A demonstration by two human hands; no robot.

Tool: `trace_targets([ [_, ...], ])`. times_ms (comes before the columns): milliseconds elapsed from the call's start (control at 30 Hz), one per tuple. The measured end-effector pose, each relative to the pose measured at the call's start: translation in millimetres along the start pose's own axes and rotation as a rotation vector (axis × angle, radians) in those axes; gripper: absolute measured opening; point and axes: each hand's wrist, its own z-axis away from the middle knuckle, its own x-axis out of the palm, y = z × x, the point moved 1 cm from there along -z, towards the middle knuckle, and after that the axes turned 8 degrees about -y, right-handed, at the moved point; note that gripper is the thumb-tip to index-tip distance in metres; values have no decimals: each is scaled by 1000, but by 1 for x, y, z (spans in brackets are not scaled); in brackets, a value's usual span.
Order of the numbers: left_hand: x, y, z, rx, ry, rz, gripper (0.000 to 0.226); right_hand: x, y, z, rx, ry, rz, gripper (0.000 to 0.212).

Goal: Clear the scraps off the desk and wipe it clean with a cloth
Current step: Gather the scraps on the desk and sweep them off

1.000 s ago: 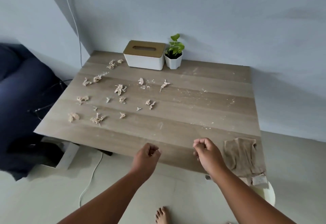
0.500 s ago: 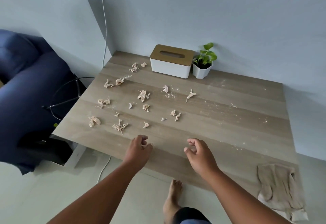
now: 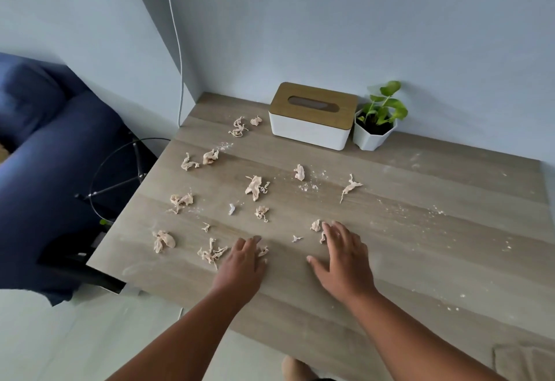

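wood-grain desk (image 3: 420, 230) holds crumpled scraps (image 3: 255, 187); left hand (image 3: 241, 266) and right hand (image 3: 345, 260), fingers spread, grip nothing.

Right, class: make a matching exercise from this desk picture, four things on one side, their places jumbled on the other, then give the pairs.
1. tissue box
2. plant
3. cloth
4. left hand

A. desk's near right corner
B. right of the wooden-lidded box, by the wall
C. fingertips on a scrap near the front
D. back of the desk, left of the white pot

Pairs: 1-D, 2-B, 3-A, 4-C
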Motion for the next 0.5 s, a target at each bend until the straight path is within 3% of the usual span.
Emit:
trace_targets([
  [167,-8,1,-19,74,-26,-21,15,8,3,-30,-124,48,143,62],
  [367,-13,1,-28,140,-53,-29,12,16,8,-51,-197,203,143,16],
  [500,-17,2,-31,90,-48,71,12,24,11,-54,-260,242,168,27],
])
